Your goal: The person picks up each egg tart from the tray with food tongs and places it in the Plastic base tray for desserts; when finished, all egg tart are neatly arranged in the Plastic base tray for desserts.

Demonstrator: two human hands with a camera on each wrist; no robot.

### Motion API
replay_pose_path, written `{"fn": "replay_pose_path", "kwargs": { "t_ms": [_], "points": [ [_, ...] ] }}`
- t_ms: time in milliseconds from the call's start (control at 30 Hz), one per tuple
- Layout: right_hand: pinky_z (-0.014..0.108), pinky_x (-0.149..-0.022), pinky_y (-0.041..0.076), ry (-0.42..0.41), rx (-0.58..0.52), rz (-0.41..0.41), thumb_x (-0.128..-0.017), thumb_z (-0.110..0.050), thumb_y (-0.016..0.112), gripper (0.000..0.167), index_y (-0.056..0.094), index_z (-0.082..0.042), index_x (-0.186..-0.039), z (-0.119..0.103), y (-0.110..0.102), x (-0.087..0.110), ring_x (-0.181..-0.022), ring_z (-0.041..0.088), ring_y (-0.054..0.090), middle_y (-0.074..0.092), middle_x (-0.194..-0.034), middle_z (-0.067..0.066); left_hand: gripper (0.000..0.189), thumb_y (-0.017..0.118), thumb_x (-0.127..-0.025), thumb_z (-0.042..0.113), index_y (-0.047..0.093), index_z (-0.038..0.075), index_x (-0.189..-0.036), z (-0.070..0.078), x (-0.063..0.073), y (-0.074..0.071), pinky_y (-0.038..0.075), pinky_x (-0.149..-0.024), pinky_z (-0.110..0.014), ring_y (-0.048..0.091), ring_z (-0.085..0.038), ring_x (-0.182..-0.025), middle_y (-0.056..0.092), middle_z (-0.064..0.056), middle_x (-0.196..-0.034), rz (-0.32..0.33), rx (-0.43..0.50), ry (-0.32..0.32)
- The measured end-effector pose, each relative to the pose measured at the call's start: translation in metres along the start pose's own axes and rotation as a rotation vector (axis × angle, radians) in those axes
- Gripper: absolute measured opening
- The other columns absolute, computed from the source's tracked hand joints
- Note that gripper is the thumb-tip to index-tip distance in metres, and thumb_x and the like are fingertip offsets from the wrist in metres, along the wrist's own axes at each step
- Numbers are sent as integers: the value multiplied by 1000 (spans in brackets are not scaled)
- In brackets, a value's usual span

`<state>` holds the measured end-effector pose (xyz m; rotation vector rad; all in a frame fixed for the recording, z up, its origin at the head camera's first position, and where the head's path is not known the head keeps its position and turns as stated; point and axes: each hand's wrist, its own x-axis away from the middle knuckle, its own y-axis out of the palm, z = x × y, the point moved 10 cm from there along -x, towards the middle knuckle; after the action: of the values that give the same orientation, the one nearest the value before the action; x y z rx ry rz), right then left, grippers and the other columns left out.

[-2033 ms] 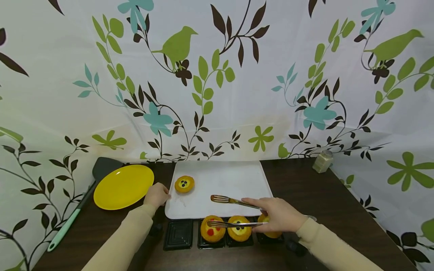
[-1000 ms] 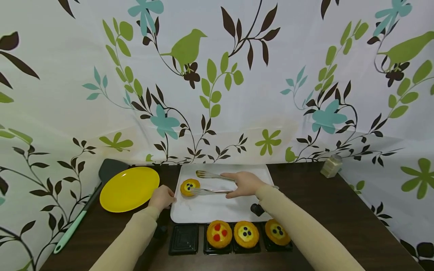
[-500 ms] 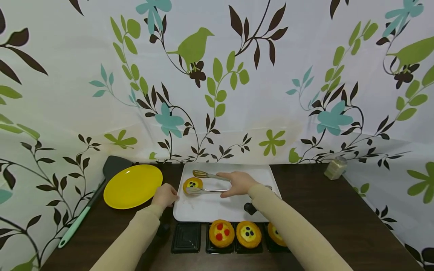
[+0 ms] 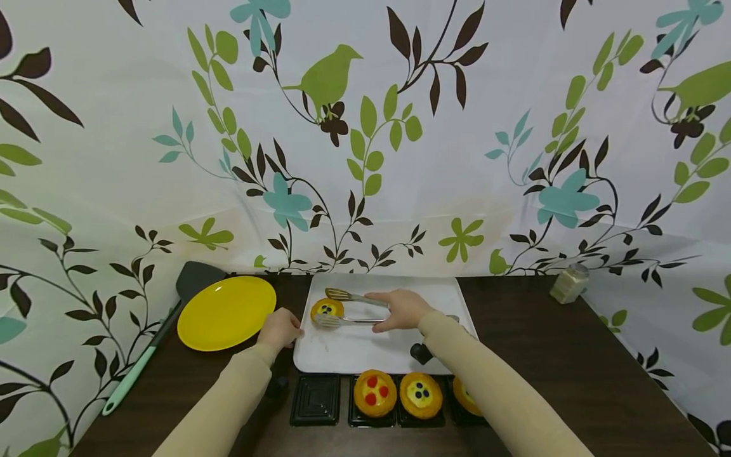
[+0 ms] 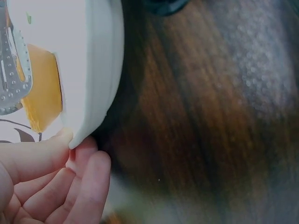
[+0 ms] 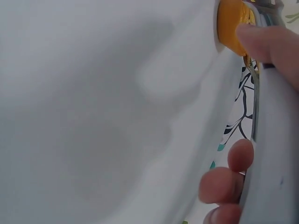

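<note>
My left hand [image 4: 280, 329] pinches the left edge of a white tray [image 4: 371, 355]; the left wrist view shows thumb above and fingers below its rim [image 5: 103, 56]. On the tray's left part sits a yellow tart [image 4: 327, 309] with dark berries. My right hand [image 4: 405, 310] grips metal tongs [image 4: 329, 321] with slotted ends. One tong end lies behind the tart and the other over its front edge. In the left wrist view a slotted end [image 5: 24, 77] is against or beside the tart [image 5: 44, 84]; whether the tongs squeeze it I cannot tell.
Before the tray stand black square holders: one bare [image 4: 316, 400], one with a red-topped tart [image 4: 375, 393], one with a berry tart [image 4: 421, 395]. My right sleeve partly covers another tart [image 4: 464, 398]. A yellow plate [image 4: 227, 313], a spatula [image 4: 134, 374] and a jar [image 4: 569, 283] stand around.
The tongs have moved from over the front tarts, back and left to the tart on the tray. In the last half second they hardly move. My left hand stays at the tray's edge.
</note>
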<state>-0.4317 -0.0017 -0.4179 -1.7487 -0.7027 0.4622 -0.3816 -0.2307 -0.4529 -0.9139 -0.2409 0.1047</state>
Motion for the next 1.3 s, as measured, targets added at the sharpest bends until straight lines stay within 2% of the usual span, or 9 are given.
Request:
{"fn": "replay_pose_path", "kwargs": {
  "t_ms": [100,200,333,467,600,900,1000,1133,1300],
  "points": [
    [30,-66,46,10,-23,3,-75,-45,77,75,47,-27,-141,1,-1,4,-59,10,48,54,-57,-6,12,72,-81,3,68,-7,-87,2,2,0,58,-58,-32,64,-17,-57,67,-16,-83,-3,-3,9],
    [28,-59,41,20,-41,10,-75,-45,77,74,46,-29,-141,2,-4,10,-58,9,44,48,-56,-7,13,73,-81,3,68,-7,-88,1,2,1,58,-57,-32,64,-17,-58,67,-16,-84,-12,7,8],
    [25,-55,39,0,-55,17,-75,-44,77,75,45,-30,-142,-3,-9,21,-61,8,47,47,-54,-7,16,73,-80,3,68,-9,-91,0,2,0,58,-58,-31,65,-18,-60,67,-16,-84,-30,30,-3],
    [23,-49,33,-43,-71,33,-76,-43,77,74,46,-29,-142,-12,-14,35,-53,6,41,38,-48,-8,17,73,-80,1,68,-9,-92,-2,1,-1,58,-58,-31,65,-18,-63,67,-15,-82,-41,48,-13],
    [21,-48,30,-58,-72,30,-76,-45,76,74,45,-30,-142,-16,-14,48,-49,5,35,32,-49,-9,15,73,-79,0,68,-9,-90,-1,2,-1,58,-58,-31,64,-18,-63,67,-14,-79,-44,48,-3],
    [20,-50,30,-138,-82,21,-76,-45,75,75,44,-31,-142,-31,-9,75,-51,5,34,49,-62,-6,14,73,-79,0,68,-10,-88,2,0,1,58,-58,-32,65,-19,-64,66,-15,-79,-39,51,15],
    [19,-51,33,-164,-106,10,-76,-45,75,74,44,-31,-142,-36,-5,82,-52,4,36,66,-82,-4,15,73,-79,0,68,-10,-88,1,-1,2,58,-58,-32,65,-19,-64,66,-15,-79,-41,39,7],
    [19,-52,36,-190,-132,-3,-76,-44,76,74,45,-30,-142,-44,-1,90,-55,3,38,68,-111,-3,15,73,-79,1,68,-10,-88,1,-1,1,58,-57,-31,64,-18,-62,65,-14,-77,-39,16,12],
    [18,-51,33,-223,-135,-13,-78,-43,76,72,45,-30,-142,-53,3,99,-53,2,37,69,-103,-3,15,73,-80,2,67,-10,-88,6,2,-1,58,-58,-32,63,-18,-60,64,-13,-75,-40,0,26]
  ]
}}
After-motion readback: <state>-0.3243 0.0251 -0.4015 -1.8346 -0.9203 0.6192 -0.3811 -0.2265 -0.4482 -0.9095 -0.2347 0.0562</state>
